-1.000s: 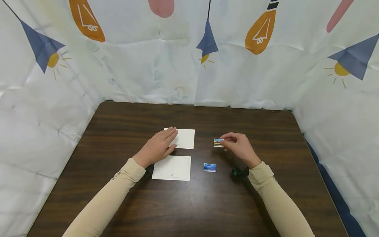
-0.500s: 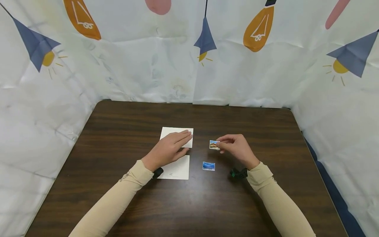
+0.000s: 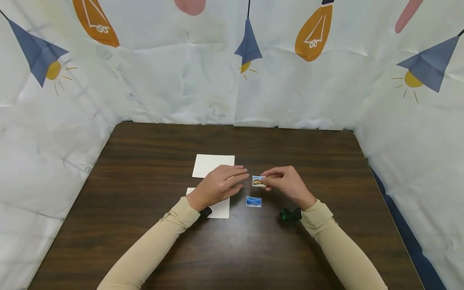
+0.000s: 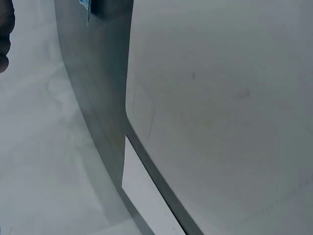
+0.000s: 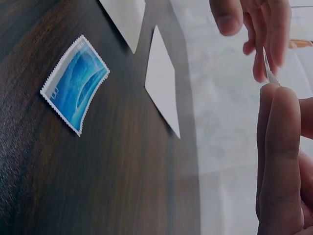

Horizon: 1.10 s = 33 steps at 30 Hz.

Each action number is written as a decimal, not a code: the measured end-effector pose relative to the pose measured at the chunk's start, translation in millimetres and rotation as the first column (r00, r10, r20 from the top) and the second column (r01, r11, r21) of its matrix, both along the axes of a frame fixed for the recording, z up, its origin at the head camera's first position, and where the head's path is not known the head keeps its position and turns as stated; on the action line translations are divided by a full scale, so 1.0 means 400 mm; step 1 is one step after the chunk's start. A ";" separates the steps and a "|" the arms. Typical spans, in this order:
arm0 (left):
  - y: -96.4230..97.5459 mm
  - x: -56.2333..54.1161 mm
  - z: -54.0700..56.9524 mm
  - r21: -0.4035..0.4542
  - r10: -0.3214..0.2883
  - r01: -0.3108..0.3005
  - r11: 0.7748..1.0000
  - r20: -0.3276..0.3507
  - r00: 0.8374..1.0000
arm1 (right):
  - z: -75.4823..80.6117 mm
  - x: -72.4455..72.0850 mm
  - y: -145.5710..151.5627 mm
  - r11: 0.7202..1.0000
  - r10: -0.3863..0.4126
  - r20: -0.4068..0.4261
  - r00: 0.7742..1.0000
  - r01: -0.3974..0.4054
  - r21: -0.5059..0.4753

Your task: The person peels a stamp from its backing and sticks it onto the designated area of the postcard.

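Observation:
My right hand point(image 3: 288, 183) pinches a postage stamp point(image 3: 257, 181) with a golden building picture, held above the table. In the right wrist view this stamp point(image 5: 269, 71) shows edge-on between thumb and fingers. My left hand point(image 3: 219, 183) is held out over the cards with straight fingers, its tips close to the stamp's left edge, and holds nothing. A blue stamp point(image 3: 253, 201) with perforated edges lies on the table below both hands; it is slightly curved in the right wrist view. The far white card point(image 3: 212, 163) and the near white card point(image 3: 221, 209) are partly covered by my left hand.
The dark wood-grain table point(image 3: 145, 169) carries the cards left of centre. White curtains point(image 3: 163, 80) printed with lamps and bulbs stand close around its back and sides.
My left hand has moved right, off the far card and toward the held stamp. The right hand has brought its stamp slightly left and nearer. The cards and blue stamp still lie on the table.

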<state>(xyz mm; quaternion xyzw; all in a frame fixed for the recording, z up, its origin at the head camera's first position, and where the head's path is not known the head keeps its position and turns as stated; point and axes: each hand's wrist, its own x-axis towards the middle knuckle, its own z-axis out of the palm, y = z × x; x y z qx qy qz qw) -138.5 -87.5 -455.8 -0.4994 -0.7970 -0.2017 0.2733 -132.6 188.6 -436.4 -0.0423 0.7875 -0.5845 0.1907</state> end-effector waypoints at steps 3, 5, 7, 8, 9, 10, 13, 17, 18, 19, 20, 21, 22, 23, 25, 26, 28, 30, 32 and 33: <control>0.015 0.002 -0.002 -0.002 -0.020 0.020 1.000 -0.017 1.000 | 0.000 0.003 -0.002 1.000 0.010 0.010 1.000 -0.010 -0.013; 0.023 0.005 -0.003 0.000 -0.032 0.032 0.999 -0.029 0.999 | -0.001 0.005 -0.002 1.000 0.018 0.014 1.000 -0.017 -0.018; 0.029 0.004 -0.006 0.005 -0.044 0.044 0.999 -0.042 0.998 | -0.001 0.007 -0.002 1.000 0.023 0.019 1.000 -0.022 -0.022; 0.032 0.004 -0.008 0.009 -0.048 0.049 0.999 -0.046 0.998 | -0.001 0.008 -0.001 0.999 0.024 0.021 0.999 -0.024 -0.026; 0.035 0.004 -0.009 0.014 -0.052 0.053 0.998 -0.050 0.997 | -0.002 0.009 -0.001 0.999 0.027 0.022 0.999 -0.027 -0.028; 0.037 0.004 -0.010 0.017 -0.055 0.056 0.998 -0.051 0.997 | -0.003 0.009 0.000 0.999 0.031 0.022 0.999 -0.030 -0.029; 0.043 0.004 -0.015 0.018 -0.058 0.059 0.998 -0.060 0.996 | -0.004 0.010 0.002 0.999 0.035 0.026 0.999 -0.034 -0.031; 0.049 0.005 -0.018 0.013 -0.059 0.060 0.998 -0.077 0.995 | -0.005 0.012 0.003 0.999 0.036 0.033 0.999 -0.035 -0.034; 0.051 0.005 -0.018 0.012 -0.061 0.062 0.998 -0.079 0.995 | -0.006 0.013 0.003 0.999 0.036 0.035 0.999 -0.035 -0.035; 0.052 0.005 -0.020 0.012 -0.064 0.065 0.998 -0.081 0.995 | -0.006 0.013 0.003 0.999 0.037 0.036 0.999 -0.036 -0.036; 0.053 0.005 -0.021 0.013 -0.070 0.072 0.997 -0.084 0.994 | -0.007 0.014 0.003 0.999 0.040 0.037 0.999 -0.038 -0.036; 0.054 0.005 -0.022 0.012 -0.076 0.077 0.997 -0.085 0.994 | -0.007 0.014 0.004 0.999 0.042 0.038 0.998 -0.041 -0.037; 0.056 0.005 -0.023 0.013 -0.083 0.085 0.996 -0.085 0.993 | -0.008 0.014 0.004 0.998 0.044 0.040 0.998 -0.043 -0.039; 0.057 0.005 -0.024 0.012 -0.086 0.087 0.996 -0.085 0.993 | -0.009 0.014 0.005 0.998 0.048 0.042 0.998 -0.047 -0.039; 0.061 0.006 -0.024 0.016 -0.090 0.092 0.996 -0.084 0.992 | -0.010 0.016 0.006 0.998 0.057 0.042 0.997 -0.056 -0.038; 0.063 0.007 -0.024 0.017 -0.090 0.092 0.996 -0.084 0.992 | -0.011 0.016 0.007 0.998 0.060 0.042 0.997 -0.059 -0.039; 0.066 0.008 -0.022 0.022 -0.088 0.090 0.996 -0.084 0.993 | -0.013 0.017 0.008 0.997 0.067 0.035 0.997 -0.066 -0.033; 0.067 0.010 -0.021 0.024 -0.081 0.083 0.996 -0.085 0.993 | -0.015 0.017 0.009 0.997 0.070 0.028 0.997 -0.069 -0.024; 0.068 0.012 -0.022 0.027 -0.076 0.078 0.997 -0.084 0.994 | -0.018 0.017 0.011 0.998 0.069 0.023 0.997 -0.069 -0.015; 0.068 0.013 -0.023 0.029 -0.073 0.076 0.997 -0.083 0.994 | -0.019 0.017 0.012 0.998 0.066 0.020 0.998 -0.066 -0.009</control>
